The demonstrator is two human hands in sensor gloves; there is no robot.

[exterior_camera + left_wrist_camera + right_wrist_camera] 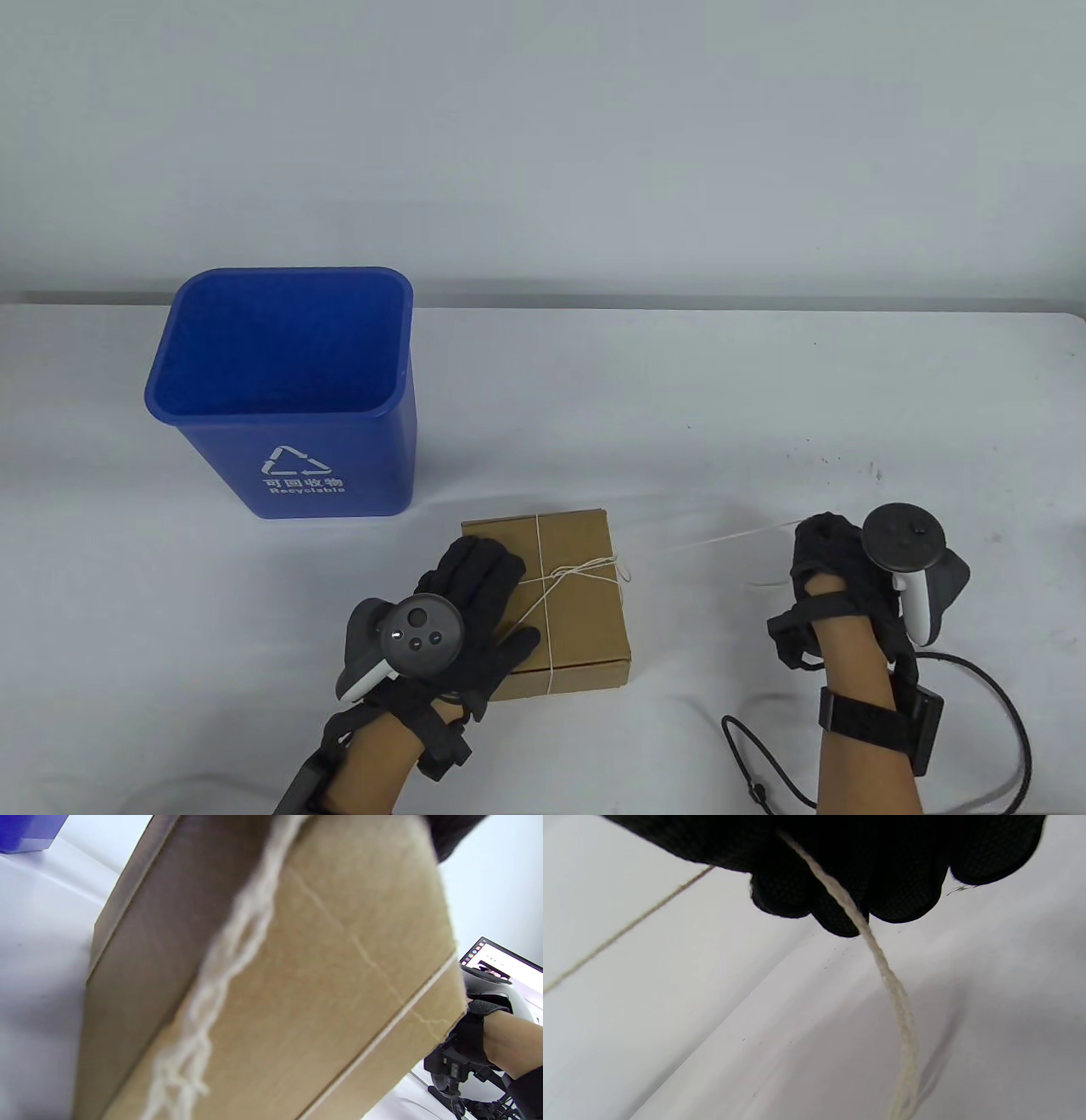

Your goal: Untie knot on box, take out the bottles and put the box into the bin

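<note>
The blue bin (pixel 284 395) carries a white recycling triangle on its front with Chinese characters and the word "Recyclable" beneath; it is smooth plastic, rectangular with rounded corners, open at the top. Taking the cardboard box (pixel 577 611) as the landmark, the bin stands on the white tabletop (pixel 679 407) behind it and off to its left, apart from it.

The box is flat, brown, matte cardboard, closed, lying near the front edge of the tabletop. Pale twisted string (pixel 556 586) crosses its lid both ways, with a loose tangle of the knot (pixel 618 567) near the box's right edge. One strand runs taut from there out to the right, well clear of the box.

The left hand (pixel 475 607), in a black knit glove, lies flat on the box's left part, fingers straight and slightly spread, pressing on the lid; the thumb reaches across the lid near the front edge. The right hand (pixel 836 564) is well to the right of the box, its fingers (pixel 840 899) curled together and pinching the string, whose free end hangs below them in the right wrist view.
</note>
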